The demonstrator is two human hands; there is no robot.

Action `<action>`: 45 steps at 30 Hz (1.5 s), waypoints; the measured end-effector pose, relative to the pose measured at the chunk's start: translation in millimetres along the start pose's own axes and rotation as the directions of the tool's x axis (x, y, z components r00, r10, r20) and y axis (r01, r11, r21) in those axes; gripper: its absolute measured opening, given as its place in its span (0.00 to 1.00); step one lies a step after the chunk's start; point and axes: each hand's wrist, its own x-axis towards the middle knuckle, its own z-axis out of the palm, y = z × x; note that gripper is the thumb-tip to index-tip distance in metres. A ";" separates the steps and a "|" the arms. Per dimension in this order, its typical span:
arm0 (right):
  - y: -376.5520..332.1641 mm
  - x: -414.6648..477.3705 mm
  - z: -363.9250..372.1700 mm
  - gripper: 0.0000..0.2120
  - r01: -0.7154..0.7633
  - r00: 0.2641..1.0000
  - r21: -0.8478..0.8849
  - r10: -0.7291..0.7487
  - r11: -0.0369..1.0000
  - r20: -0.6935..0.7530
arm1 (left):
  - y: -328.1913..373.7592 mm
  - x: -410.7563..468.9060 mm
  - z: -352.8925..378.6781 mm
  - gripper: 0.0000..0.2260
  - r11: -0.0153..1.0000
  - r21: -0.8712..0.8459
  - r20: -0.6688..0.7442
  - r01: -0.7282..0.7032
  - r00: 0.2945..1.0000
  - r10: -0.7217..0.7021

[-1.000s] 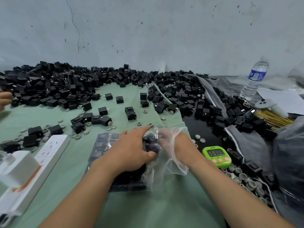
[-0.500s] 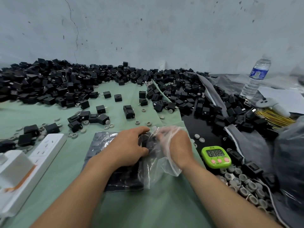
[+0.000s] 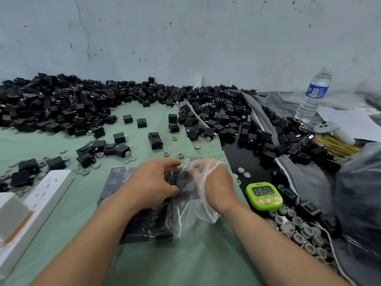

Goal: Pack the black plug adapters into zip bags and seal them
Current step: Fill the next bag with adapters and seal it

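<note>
zip bag (image 3: 195,211): clear, crumpled film. its long axis runs near to far; the far end is bunched up at the hands and the loose end trails toward the camera onto the green cloth of the worktop (image 3: 175,261). i cannot tell which end is the mouth.

black plug adapters (image 3: 182,182): a few small, square, matt blocks sit between the two hands, seen through the film. which way their prongs point is hidden.

left hand (image 3: 148,182): fingers curled over the adapters, thumb pressed in from the near side, gripping them.

right hand (image 3: 214,186): the film drapes over its knuckles and fingers; the fingers are bent and hold the zip bag against the adapters. the two hands' fingertips almost meet.

filled bag (image 3: 152,223): lies flat under the left wrist and forearm with rows of adapters inside, long axis near to far. it touches the loose bag's left edge.

loose adapter pile (image 3: 61,108): heaped along the wall, well beyond the hands, with strays scattered nearer.

green timer (image 3: 264,195): just right of the right wrist. grey caps (image 3: 296,226) lie near it. a white power strip (image 3: 41,201) lies at the left, and a water bottle (image 3: 313,96) stands upright at far right.
</note>
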 end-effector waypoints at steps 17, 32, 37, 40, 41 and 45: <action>-10.2 -2.7 -21.1 0.17 0.162 0.883 0.159 -0.215 0.974 0.416 | -1.1 -1.3 -1.6 0.32 0.998 0.055 0.010 -0.006 1.000 0.006; -12.1 -10.4 -23.2 0.23 0.130 0.890 0.066 -0.146 0.989 0.433 | -18.5 -1.1 -7.3 0.42 0.983 0.178 0.114 0.035 0.992 -0.056; -11.7 -7.5 -18.6 0.27 0.154 0.910 -0.077 -0.111 0.985 0.399 | -17.2 -1.9 -8.5 0.40 0.986 0.164 0.105 0.020 0.994 -0.037; -13.8 -3.7 -9.9 0.14 0.230 0.918 -0.218 -0.137 0.949 0.373 | -16.7 -1.9 -8.7 0.40 0.991 0.135 0.092 0.015 0.995 -0.027; -13.0 -3.5 -8.7 0.12 0.237 0.917 -0.227 -0.141 0.945 0.373 | -16.7 -2.0 -8.7 0.41 0.992 0.127 0.090 0.015 0.996 -0.027; -9.8 -8.5 -10.5 0.10 0.293 0.908 0.031 -0.288 0.956 0.305 | -17.1 -2.1 -9.8 0.41 0.993 0.115 0.090 0.038 0.995 -0.048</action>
